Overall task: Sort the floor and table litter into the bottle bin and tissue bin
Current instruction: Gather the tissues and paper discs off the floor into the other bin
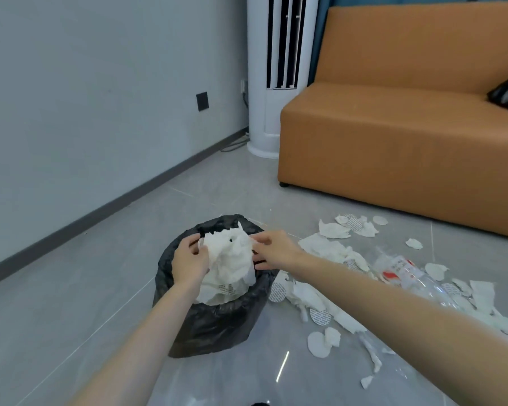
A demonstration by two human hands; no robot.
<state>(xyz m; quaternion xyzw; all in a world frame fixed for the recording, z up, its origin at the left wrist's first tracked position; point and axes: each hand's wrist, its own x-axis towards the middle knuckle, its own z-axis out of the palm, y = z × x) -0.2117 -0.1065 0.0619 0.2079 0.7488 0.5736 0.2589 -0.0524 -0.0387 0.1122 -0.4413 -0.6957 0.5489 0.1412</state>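
1. Two bare forearms reach in from the bottom edge, and both hands meet over the tissue bin (214, 320), a small can lined with a black bag that stands on the grey floor (71, 332).
2. The left hand (189, 262) has its fingers curled round the left side of a tissue wad (230, 256). The right hand (272, 249) pinches the wad's right edge between thumb and fingertips. The wad sits in the mouth of the bin, heaped above the rim on more white paper inside.
3. The wad looks very light, soft and crushable, with nothing stiff in it. I judge it will squash down rather than drop, so the sensible hold is a loose bunching grip on its bulk, not on a thin corner that may tear.
4. Just right of the bin, loose tissues (326, 250) and round white pads (320, 316) lie scattered. They should lift with a light pinch, several at once.
5. Among them a clear plastic bottle (417, 276) lies on its side. It is probably light, smooth and apt to roll or crumple, so its body is the place to grasp. No bottle bin shows.
6. Farther back, an orange sofa (393, 127) and a white tower air conditioner (279, 77) stand against the wall.
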